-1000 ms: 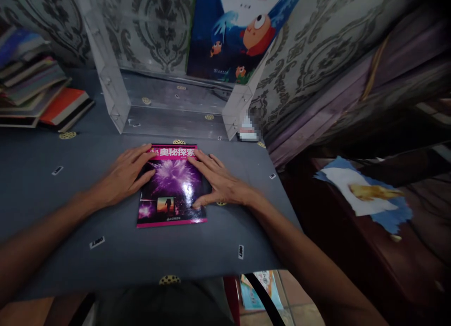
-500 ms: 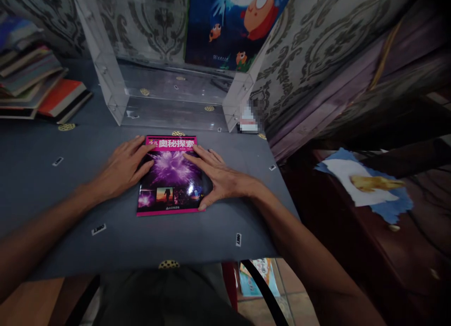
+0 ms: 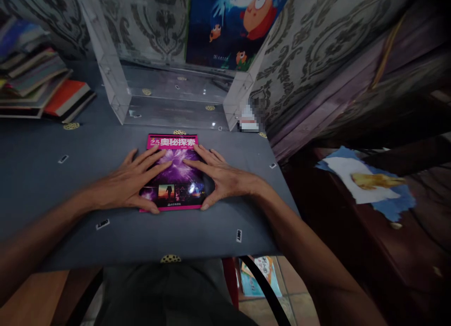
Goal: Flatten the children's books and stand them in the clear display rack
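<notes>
A book (image 3: 179, 164) with a purple burst on its cover and pink bands at top and bottom lies flat on the grey-blue table (image 3: 197, 241). My left hand (image 3: 137, 178) rests over its left side, fingers spread across the cover and thumb near the lower left corner. On the opposite side, my right hand (image 3: 221, 175) lies with fingers apart, index finger on the cover and thumb at the lower right corner. Both hands are open. Just behind the book stands a clear acrylic rack (image 3: 176, 110) holding a blue picture book with orange fish (image 3: 225, 39).
A stack of books (image 3: 31, 86) sits at the back left, partly blurred. Right of the rack is a small pixelated object (image 3: 249, 121). Beyond the table's right edge, a brown surface holds blue and white cloth or paper (image 3: 348, 175). More books (image 3: 260, 279) lie low by the chair.
My left hand has moved right and spread its fingers further over the cover, its thumb now lower. My right hand stays nearly where it was. The view has shifted slightly.
</notes>
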Action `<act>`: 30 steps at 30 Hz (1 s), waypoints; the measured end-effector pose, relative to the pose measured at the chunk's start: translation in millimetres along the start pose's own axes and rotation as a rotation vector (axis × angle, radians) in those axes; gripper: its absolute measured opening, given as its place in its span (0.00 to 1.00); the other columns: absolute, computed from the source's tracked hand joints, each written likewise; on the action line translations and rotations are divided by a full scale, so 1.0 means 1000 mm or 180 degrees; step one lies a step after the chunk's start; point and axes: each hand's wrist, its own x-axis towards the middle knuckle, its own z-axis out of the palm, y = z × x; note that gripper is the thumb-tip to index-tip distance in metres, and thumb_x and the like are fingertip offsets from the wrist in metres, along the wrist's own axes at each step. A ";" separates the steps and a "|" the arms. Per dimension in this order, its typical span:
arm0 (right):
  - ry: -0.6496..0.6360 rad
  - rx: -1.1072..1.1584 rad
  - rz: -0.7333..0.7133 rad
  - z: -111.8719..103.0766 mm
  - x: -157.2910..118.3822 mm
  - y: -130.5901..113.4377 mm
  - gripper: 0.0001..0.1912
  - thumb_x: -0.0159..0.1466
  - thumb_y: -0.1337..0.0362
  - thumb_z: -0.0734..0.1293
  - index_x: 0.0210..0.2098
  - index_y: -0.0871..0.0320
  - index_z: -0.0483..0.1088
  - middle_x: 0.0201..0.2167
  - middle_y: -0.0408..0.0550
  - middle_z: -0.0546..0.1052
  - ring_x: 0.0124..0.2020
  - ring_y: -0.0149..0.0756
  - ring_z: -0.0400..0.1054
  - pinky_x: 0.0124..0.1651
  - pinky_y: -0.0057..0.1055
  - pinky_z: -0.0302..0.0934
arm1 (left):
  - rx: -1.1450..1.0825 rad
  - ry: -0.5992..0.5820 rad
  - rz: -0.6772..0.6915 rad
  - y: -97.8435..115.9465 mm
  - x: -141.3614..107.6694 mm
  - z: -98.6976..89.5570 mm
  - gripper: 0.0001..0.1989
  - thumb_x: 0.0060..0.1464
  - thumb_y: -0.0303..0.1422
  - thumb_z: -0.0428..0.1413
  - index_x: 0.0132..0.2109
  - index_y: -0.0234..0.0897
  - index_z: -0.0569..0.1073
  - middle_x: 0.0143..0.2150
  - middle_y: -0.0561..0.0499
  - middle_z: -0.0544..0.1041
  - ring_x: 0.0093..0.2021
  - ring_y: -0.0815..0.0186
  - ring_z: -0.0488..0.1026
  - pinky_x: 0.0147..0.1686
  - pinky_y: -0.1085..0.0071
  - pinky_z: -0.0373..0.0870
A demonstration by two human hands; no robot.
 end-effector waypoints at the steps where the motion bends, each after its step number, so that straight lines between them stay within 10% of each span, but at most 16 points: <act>1: 0.0005 -0.0009 -0.0005 0.000 0.000 0.001 0.65 0.49 0.33 0.76 0.76 0.48 0.46 0.79 0.54 0.29 0.78 0.61 0.21 0.75 0.61 0.22 | 0.0003 -0.0032 0.0017 0.001 0.000 0.000 0.54 0.54 0.68 0.52 0.77 0.49 0.44 0.79 0.38 0.48 0.76 0.36 0.46 0.68 0.29 0.41; 7: -0.0004 -0.0175 -0.0073 -0.004 -0.004 -0.002 0.61 0.54 0.35 0.75 0.76 0.47 0.45 0.79 0.54 0.32 0.78 0.58 0.22 0.75 0.63 0.24 | 0.0080 0.0003 0.0119 0.017 -0.003 -0.011 0.44 0.60 0.60 0.54 0.75 0.46 0.55 0.78 0.38 0.52 0.76 0.41 0.50 0.69 0.33 0.46; 10: -0.0010 -0.0333 -0.0249 0.004 -0.012 -0.029 0.56 0.60 0.38 0.73 0.76 0.53 0.46 0.78 0.60 0.39 0.78 0.58 0.27 0.75 0.64 0.27 | 0.0187 0.0145 0.0434 0.042 -0.015 -0.011 0.23 0.70 0.40 0.52 0.69 0.48 0.66 0.73 0.42 0.63 0.73 0.52 0.60 0.71 0.44 0.52; 14: 0.0196 -0.0433 -0.0481 0.038 -0.028 -0.079 0.50 0.67 0.45 0.68 0.77 0.60 0.42 0.77 0.62 0.45 0.78 0.53 0.33 0.77 0.59 0.35 | 0.0146 0.0390 0.0625 0.074 -0.034 0.004 0.27 0.65 0.21 0.49 0.69 0.39 0.66 0.65 0.40 0.74 0.68 0.54 0.67 0.70 0.52 0.58; 21: 0.0538 -0.0518 -0.0074 0.080 -0.056 -0.094 0.48 0.70 0.49 0.66 0.77 0.60 0.38 0.76 0.62 0.49 0.77 0.52 0.39 0.76 0.58 0.46 | 0.0011 0.0579 0.0378 0.080 -0.057 0.019 0.30 0.65 0.23 0.47 0.72 0.40 0.64 0.68 0.40 0.71 0.67 0.50 0.68 0.66 0.54 0.64; 30: 0.0611 -0.0498 0.0065 0.063 -0.066 -0.089 0.38 0.73 0.50 0.63 0.75 0.60 0.50 0.74 0.64 0.56 0.76 0.54 0.47 0.74 0.65 0.43 | -0.0037 0.0712 0.0097 0.073 -0.053 0.005 0.24 0.67 0.26 0.48 0.65 0.46 0.73 0.62 0.44 0.77 0.62 0.54 0.72 0.63 0.54 0.67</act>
